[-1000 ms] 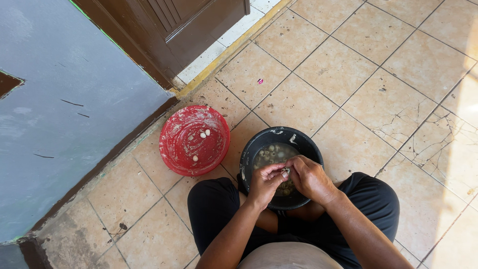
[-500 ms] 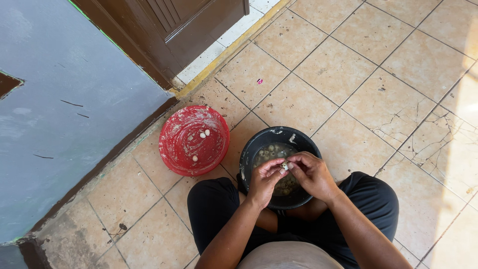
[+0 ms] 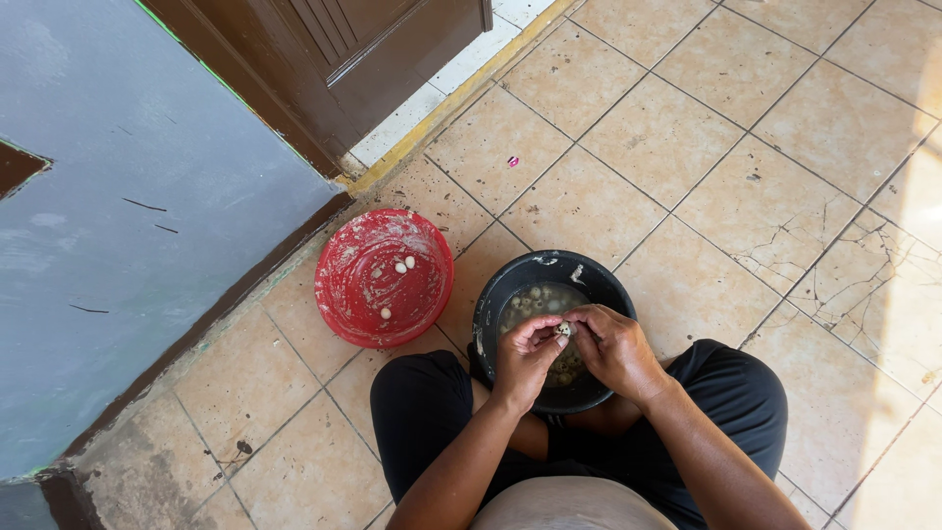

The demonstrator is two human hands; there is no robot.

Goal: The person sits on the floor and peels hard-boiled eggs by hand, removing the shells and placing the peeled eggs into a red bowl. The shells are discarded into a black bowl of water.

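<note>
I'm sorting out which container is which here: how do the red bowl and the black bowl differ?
The red bowl lies beside the person's knee, untouched; the black bowl sits between the legs, under the left hand and right hand. The red bowl holds only a few small white pieces; the black bowl holds many in cloudy liquid. The red bowl looks shallower. Both are round and rest on the tiled floor.

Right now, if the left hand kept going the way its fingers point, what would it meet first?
The left hand points right, towards the right hand. First comes the small pale egg pinched between them, then the right hand's fingertips. Both are over the black bowl; depth is unclear.
</note>
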